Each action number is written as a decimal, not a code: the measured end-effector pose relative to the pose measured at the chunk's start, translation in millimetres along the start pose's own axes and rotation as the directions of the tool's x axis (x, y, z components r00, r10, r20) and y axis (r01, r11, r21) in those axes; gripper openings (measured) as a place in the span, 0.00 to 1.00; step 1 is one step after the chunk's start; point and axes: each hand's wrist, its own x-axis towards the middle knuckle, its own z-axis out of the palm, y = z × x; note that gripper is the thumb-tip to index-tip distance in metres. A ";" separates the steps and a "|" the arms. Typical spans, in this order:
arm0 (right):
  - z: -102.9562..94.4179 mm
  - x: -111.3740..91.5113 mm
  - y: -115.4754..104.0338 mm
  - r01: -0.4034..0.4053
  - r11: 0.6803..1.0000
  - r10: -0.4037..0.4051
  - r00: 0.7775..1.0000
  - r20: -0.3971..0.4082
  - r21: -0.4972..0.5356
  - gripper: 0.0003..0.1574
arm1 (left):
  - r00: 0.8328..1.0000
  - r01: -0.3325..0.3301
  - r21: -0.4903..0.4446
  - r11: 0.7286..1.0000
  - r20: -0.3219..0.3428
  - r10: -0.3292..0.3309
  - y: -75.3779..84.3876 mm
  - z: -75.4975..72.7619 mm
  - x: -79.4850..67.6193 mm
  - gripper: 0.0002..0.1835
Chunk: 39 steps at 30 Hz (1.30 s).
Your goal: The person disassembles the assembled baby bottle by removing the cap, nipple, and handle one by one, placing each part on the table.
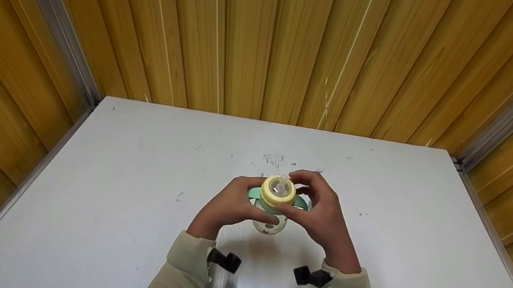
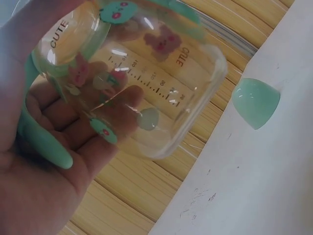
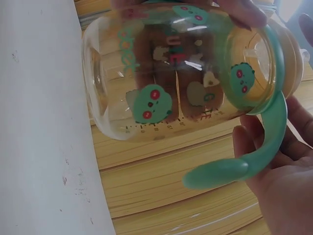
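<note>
A clear baby bottle (image 1: 269, 225) with printed cartoon figures and green side handles (image 3: 230, 171) is held above the white table. On its top sits a pale yellow collar (image 1: 269, 197) with a clear nipple or spout (image 1: 282, 186). My left hand (image 1: 236, 203) wraps around the bottle's body, its fingers visible through the clear wall in the left wrist view. With thumb and fingers, my right hand (image 1: 321, 209) pinches the yellow collar from the right side. The bottle looks empty.
A green dome-shaped cap (image 2: 257, 102) rests on the white table (image 1: 121, 205), seen only in the left wrist view. Wood-patterned panels (image 1: 274, 37) rise behind the table and on both sides. Dark scuff marks dot the tabletop.
</note>
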 end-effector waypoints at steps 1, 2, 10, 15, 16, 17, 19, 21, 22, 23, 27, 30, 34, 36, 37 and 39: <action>0.5 0.0 -0.9 -0.010 1.000 0.010 1.000 -0.003 -0.016 0.34 | 1.000 0.002 0.003 1.000 -0.006 -0.002 -0.1 0.2 0.1 0.31; 0.9 -0.1 -1.3 -0.017 0.999 0.017 1.000 -0.006 -0.031 0.34 | 1.000 0.002 0.005 1.000 -0.010 -0.002 -0.2 0.4 0.4 0.31; 2.7 0.8 -0.9 -0.016 0.997 0.015 1.000 -0.019 -0.077 0.33 | 0.999 -0.010 0.037 0.999 -0.035 0.011 0.8 1.6 1.7 0.31; 1.6 0.7 -0.9 -0.021 0.998 0.021 1.000 -0.001 -0.058 0.32 | 1.000 -0.005 0.035 0.999 -0.025 0.005 1.3 1.3 1.4 0.31; 1.5 0.6 -0.8 -0.021 0.998 0.021 1.000 0.005 -0.053 0.32 | 1.000 -0.002 0.033 0.999 -0.022 0.002 1.6 1.1 1.1 0.31; 1.3 0.6 -0.4 -0.020 0.999 0.021 1.000 0.010 -0.048 0.32 | 1.000 -0.001 0.032 0.999 -0.017 0.001 1.8 0.9 0.9 0.31; 1.0 0.6 0.4 -0.011 0.999 0.012 1.000 0.020 -0.041 0.31 | 1.000 0.002 0.025 1.000 -0.008 -0.002 2.2 0.6 0.5 0.31; 0.5 0.5 1.1 0.001 1.000 0.000 0.999 0.033 -0.030 0.31 | 1.000 0.000 0.009 1.000 0.003 0.000 2.6 0.3 -0.1 0.31; 0.3 0.4 1.7 0.006 1.000 -0.005 0.999 0.040 -0.024 0.31 | 1.000 -0.001 -0.002 1.000 0.009 0.001 2.7 0.1 -0.3 0.31; 0.0 0.3 2.1 0.015 1.000 -0.014 0.999 0.049 -0.020 0.31 | 1.000 -0.004 -0.010 1.000 0.014 0.004 2.6 0.0 -0.4 0.31; -0.7 -0.3 2.3 0.031 0.999 -0.029 0.997 0.070 -0.015 0.31 | 0.999 -0.015 -0.042 0.999 0.029 0.016 1.9 -0.5 -0.8 0.31; -1.1 -0.6 2.5 0.028 0.999 -0.026 0.997 0.071 -0.020 0.31 | 0.999 -0.021 -0.045 0.999 0.031 0.023 1.5 -0.8 -1.1 0.30; -1.8 -1.1 1.9 0.016 1.000 -0.015 0.997 0.077 -0.014 0.32 | 0.999 -0.033 -0.043 0.999 0.036 0.035 1.9 -0.8 -1.3 0.31; -2.2 -1.1 1.4 0.014 1.000 -0.014 0.996 0.084 -0.004 0.31 | 0.999 -0.035 -0.040 0.999 0.039 0.036 2.3 -0.9 -1.3 0.31; -2.4 -1.2 1.0 0.014 1.000 -0.014 0.996 0.087 0.001 0.31 | 0.999 -0.034 -0.036 0.999 0.040 0.035 2.4 -1.1 -1.2 0.31; -2.7 -1.3 1.4 0.018 1.000 -0.019 0.996 0.093 0.012 0.31 | 0.999 -0.029 -0.026 0.999 0.041 0.030 2.4 -1.2 -1.1 0.32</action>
